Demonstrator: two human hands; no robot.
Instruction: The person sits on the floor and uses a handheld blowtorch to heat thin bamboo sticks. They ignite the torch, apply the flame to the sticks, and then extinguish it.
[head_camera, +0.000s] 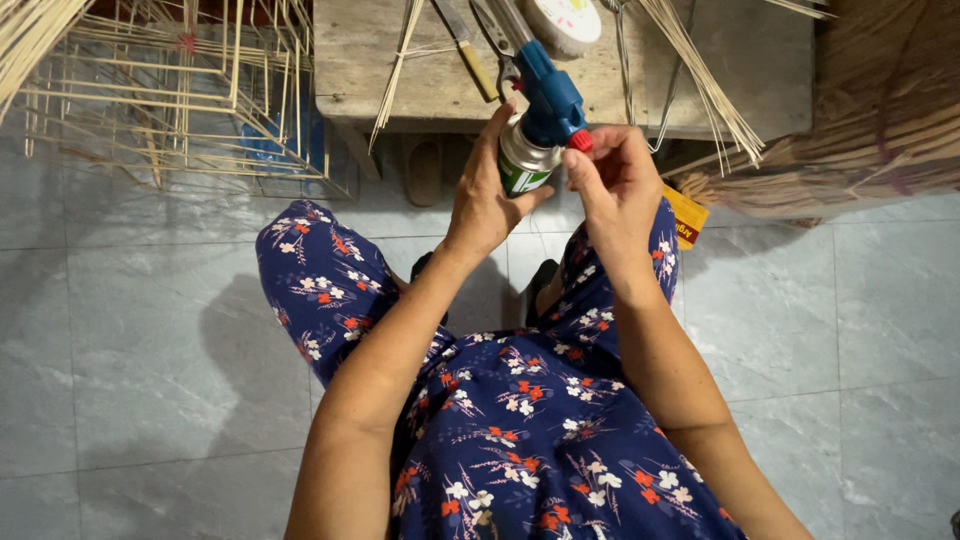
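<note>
My left hand (487, 195) is wrapped around a silver and green gas canister (524, 165) held out over my knees. A blue torch head (548, 92) with a metal nozzle sits on top of the canister. The fingers of my right hand (612, 175) pinch the small red knob (580, 140) at the side of the torch head. I sit with blue flowered clothing (520, 410) covering my lap.
A low wooden table (400, 70) in front carries thin bamboo strips (700, 80), a knife (465, 45), scissors and a round white lid (565, 22). A bamboo stick frame (170, 100) stands at the left, a straw pile (880, 110) at the right. Grey floor tiles (150, 350) lie all around.
</note>
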